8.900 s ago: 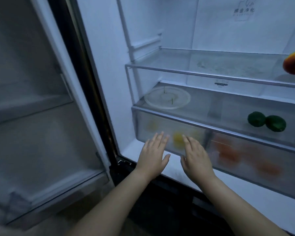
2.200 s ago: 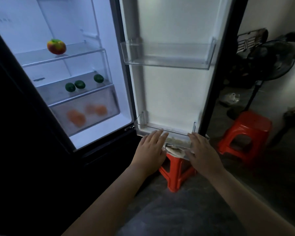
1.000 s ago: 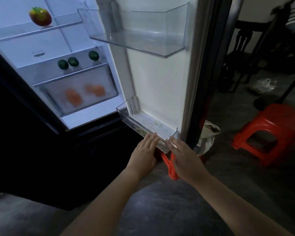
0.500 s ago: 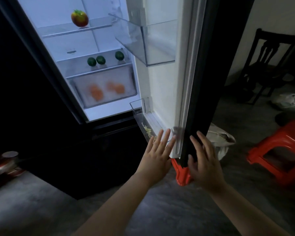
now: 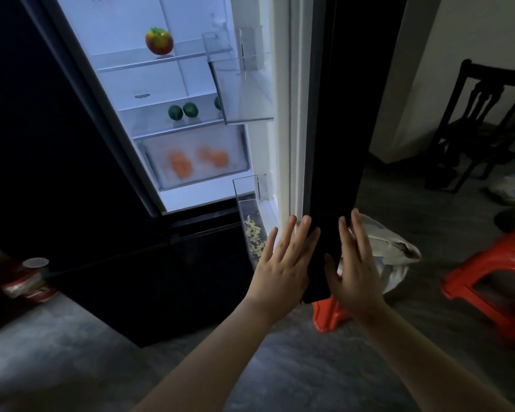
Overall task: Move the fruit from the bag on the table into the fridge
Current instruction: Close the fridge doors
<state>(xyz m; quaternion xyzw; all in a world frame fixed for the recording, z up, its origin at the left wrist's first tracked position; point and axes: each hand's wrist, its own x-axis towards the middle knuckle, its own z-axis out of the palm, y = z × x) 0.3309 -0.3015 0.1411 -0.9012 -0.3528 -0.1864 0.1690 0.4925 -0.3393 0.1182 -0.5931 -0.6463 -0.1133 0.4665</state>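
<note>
The upright door (image 5: 333,144) edge stands between the hands, left hand (image 5: 283,263) spread flat against its inner side, right hand (image 5: 354,269) spread flat against its outer face; the fruit (image 5: 159,41) lies shelved left of the door.

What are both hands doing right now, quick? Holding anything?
Left hand: open, fingers straight against the edge of the fridge door, holding nothing.
Right hand: open, fingers straight against the door's dark outer side, holding nothing.

We see the orange fruit (image 5: 180,165) only as blurs through the frosted drawer (image 5: 161,150); the door bin (image 5: 244,93) hides most of a green fruit (image 5: 217,103).
</note>
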